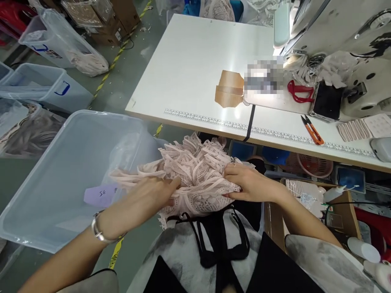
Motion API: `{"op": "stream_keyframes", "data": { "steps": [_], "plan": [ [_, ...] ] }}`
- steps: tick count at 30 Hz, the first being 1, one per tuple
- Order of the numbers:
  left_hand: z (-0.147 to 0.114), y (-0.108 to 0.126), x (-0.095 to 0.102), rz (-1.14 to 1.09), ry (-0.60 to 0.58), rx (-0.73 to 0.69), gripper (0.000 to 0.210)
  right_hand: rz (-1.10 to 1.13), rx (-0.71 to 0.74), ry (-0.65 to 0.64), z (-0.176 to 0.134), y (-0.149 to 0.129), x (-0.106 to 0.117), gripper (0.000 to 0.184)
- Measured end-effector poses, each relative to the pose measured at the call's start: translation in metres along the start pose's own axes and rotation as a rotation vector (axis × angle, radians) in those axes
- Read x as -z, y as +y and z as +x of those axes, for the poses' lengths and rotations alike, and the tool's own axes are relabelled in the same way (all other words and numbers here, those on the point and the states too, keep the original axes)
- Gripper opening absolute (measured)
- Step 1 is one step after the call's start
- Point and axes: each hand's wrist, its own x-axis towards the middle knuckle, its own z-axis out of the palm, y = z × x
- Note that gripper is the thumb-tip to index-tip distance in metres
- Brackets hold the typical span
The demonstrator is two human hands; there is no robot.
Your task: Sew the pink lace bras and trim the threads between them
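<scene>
Seen from a head-worn camera, a seated person gathers a thick bundle of pale pink lace fabric (195,165) at the lap, below the near edge of a white surface (189,61). The left hand (157,190) grasps the bundle's near left side, fingertips partly buried in the folds; a silver bracelet (98,230) circles that wrist. The right hand (249,182) grips the opposite side, thumb below and fingers above the layered edges.

Loose strands trail leftward from the bundle, in front of a large translucent bin (82,150) (a purple label (99,196) inside it carries handwriting, apparently "35").

On the surface, a printed ruler strip (207,119) runs along the near edge, crossed by a black band (251,122). Behind it lies a tan patch (229,90). To the right are orange-handled snips (313,131), a dark-screened phone (327,101) and a red object (301,92), with a sewing machine (330,32) rising behind. Part of the surface beside the tan patch is blurred into blocks.
</scene>
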Motion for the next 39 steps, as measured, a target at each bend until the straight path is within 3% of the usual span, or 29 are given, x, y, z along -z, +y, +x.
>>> {"op": "stream_keyframes", "data": {
  "steps": [4,7,10,13,16,21,25,27,29,32,36,39],
  "plan": [
    [0.024,0.018,-0.024,0.050,0.060,-0.118,0.017,-0.177,-0.148,0.052,0.010,-0.002,0.008,0.037],
    [0.041,0.034,-0.043,0.079,0.125,-0.142,0.014,-0.150,-0.015,0.162,0.028,-0.015,0.004,0.072],
    [0.046,0.035,-0.048,0.093,0.216,-0.138,0.031,-0.240,0.113,0.136,0.047,-0.026,-0.015,0.086],
    [0.045,0.027,-0.043,0.127,0.261,-0.142,0.060,-0.407,0.057,0.099,0.046,-0.022,-0.033,0.068],
    [0.045,0.021,-0.035,0.134,0.236,-0.188,0.071,-0.444,0.041,0.096,0.025,-0.013,-0.033,0.048],
    [0.046,0.029,-0.025,0.145,0.218,-0.286,0.042,-0.461,-0.118,0.002,-0.005,-0.012,-0.014,0.049],
    [0.047,0.045,-0.016,0.102,0.133,-0.377,0.021,-0.498,-0.191,-0.135,0.002,-0.013,-0.010,0.089],
    [0.048,0.050,-0.013,0.066,0.056,-0.333,0.017,-0.527,-0.238,-0.212,0.008,-0.012,-0.012,0.095],
    [0.050,0.052,-0.013,0.045,0.002,-0.249,0.017,-0.542,-0.296,-0.244,0.010,-0.012,-0.014,0.085],
    [0.053,0.050,-0.015,0.053,-0.035,-0.170,0.038,-0.565,-0.311,-0.202,0.006,-0.016,-0.017,0.055],
    [0.064,0.049,-0.016,0.076,-0.026,-0.222,0.066,-0.609,-0.090,-0.090,-0.004,-0.022,-0.016,0.043],
    [0.071,0.052,-0.016,0.055,0.006,-0.263,0.056,-0.485,0.049,-0.096,-0.009,-0.020,-0.014,0.040]
  ]
}}
